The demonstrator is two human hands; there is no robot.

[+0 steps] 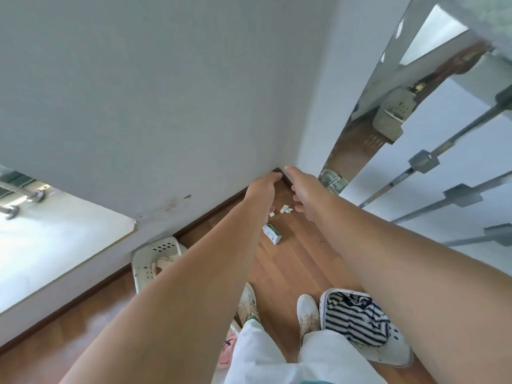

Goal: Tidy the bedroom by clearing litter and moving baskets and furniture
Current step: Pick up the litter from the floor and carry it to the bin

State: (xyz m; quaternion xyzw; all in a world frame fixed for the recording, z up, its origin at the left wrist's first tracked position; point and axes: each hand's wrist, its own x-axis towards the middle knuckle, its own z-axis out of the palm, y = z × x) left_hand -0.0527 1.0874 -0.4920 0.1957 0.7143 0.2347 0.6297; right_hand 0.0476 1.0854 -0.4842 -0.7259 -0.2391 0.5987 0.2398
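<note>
Both my arms stretch down toward the floor corner where two white walls meet. My left hand (262, 191) hangs above the litter with its fingers pointing down, and I see nothing in it. My right hand (302, 195) hovers beside it, fingers loosely spread and empty. Between and below the hands, small white paper scraps (286, 209) lie on the wooden floor. A crumpled green-and-white carton (273, 234) lies just nearer to me. A white plastic basket (151, 259) stands against the left wall, partly hidden by my left arm.
By my right foot stands a second white basket (400, 353) holding a striped garment (356, 318). A pink item (228, 351) lies by my left foot. A white slab surface (55, 239) juts out at left. A mirror strip (360, 126) and metal bars (421, 162) line the right.
</note>
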